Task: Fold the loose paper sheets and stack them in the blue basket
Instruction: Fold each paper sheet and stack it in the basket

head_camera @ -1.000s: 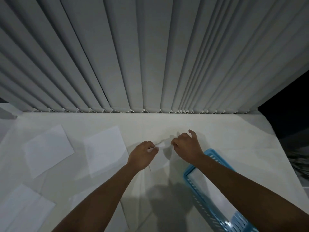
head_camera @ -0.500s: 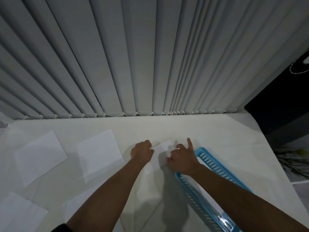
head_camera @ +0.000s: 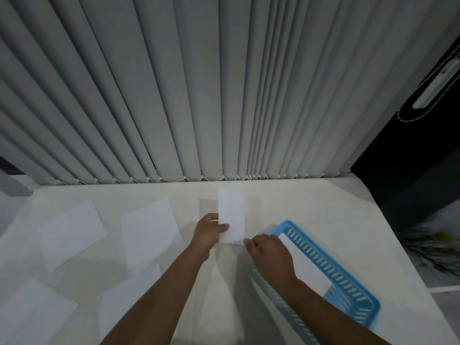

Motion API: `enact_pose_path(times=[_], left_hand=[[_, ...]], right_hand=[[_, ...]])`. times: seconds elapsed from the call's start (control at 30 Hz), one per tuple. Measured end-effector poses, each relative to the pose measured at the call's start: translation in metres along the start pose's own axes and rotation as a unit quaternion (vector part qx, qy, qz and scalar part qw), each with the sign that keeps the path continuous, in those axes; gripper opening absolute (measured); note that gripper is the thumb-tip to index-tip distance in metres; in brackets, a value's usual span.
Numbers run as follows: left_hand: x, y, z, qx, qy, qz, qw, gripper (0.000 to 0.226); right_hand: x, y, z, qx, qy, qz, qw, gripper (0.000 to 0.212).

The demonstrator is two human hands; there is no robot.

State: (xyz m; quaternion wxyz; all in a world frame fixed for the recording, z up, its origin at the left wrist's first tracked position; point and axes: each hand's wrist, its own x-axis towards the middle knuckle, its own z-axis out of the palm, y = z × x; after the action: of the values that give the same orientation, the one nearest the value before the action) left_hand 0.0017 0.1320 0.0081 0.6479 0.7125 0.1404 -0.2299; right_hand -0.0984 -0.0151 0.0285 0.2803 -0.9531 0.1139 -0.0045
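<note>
A narrow folded white sheet (head_camera: 231,214) stands upright above the table. My left hand (head_camera: 208,232) pinches its lower left edge, and my right hand (head_camera: 270,252) pinches its bottom right corner. The blue basket (head_camera: 348,290) lies to the right, under my right forearm, with a folded white paper (head_camera: 305,266) inside it. Several loose flat sheets lie on the left: one (head_camera: 72,232) far left, one (head_camera: 149,230) nearer the middle, one (head_camera: 32,312) at the bottom left, and one (head_camera: 129,302) partly under my left forearm.
The white table (head_camera: 323,207) ends at grey vertical blinds (head_camera: 199,95) along the back. A dark panel (head_camera: 423,145) stands at the right, and the table's right edge falls off beside the basket.
The folded sheet has been lifted off the table and now stands upright between my hands. Both hands have shifted their grip to its lower edge.
</note>
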Motion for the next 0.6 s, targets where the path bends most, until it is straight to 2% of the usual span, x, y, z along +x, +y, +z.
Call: enact_pose_path(times=[0.07,0.13,0.23,0.3,0.43,0.6], left_hand=[[-0.020,-0.001,0.013,-0.108,-0.020,-0.003,0.994,0.021],[-0.039,-0.005,0.028,-0.169,-0.033,0.003,0.985,0.020],[-0.060,-0.013,0.051,-0.203,-0.038,0.000,0.978,0.022],[-0.071,-0.018,0.063,-0.197,-0.043,-0.001,0.980,0.026],[-0.098,-0.023,0.083,-0.193,-0.079,-0.002,0.978,0.022],[-0.107,-0.016,0.092,-0.191,-0.075,-0.021,0.979,0.023]], right_hand=[[-0.017,0.000,-0.003,0.090,-0.057,0.090,0.990,0.049],[-0.028,0.001,-0.008,0.211,-0.078,0.168,0.960,0.050],[-0.037,0.006,-0.018,0.357,-0.058,0.258,0.896,0.040],[-0.041,0.015,-0.023,0.409,-0.027,0.279,0.869,0.031],[-0.051,0.034,-0.035,0.428,0.012,0.269,0.863,0.012],[-0.068,0.051,-0.052,0.404,0.018,0.244,0.882,0.017]])
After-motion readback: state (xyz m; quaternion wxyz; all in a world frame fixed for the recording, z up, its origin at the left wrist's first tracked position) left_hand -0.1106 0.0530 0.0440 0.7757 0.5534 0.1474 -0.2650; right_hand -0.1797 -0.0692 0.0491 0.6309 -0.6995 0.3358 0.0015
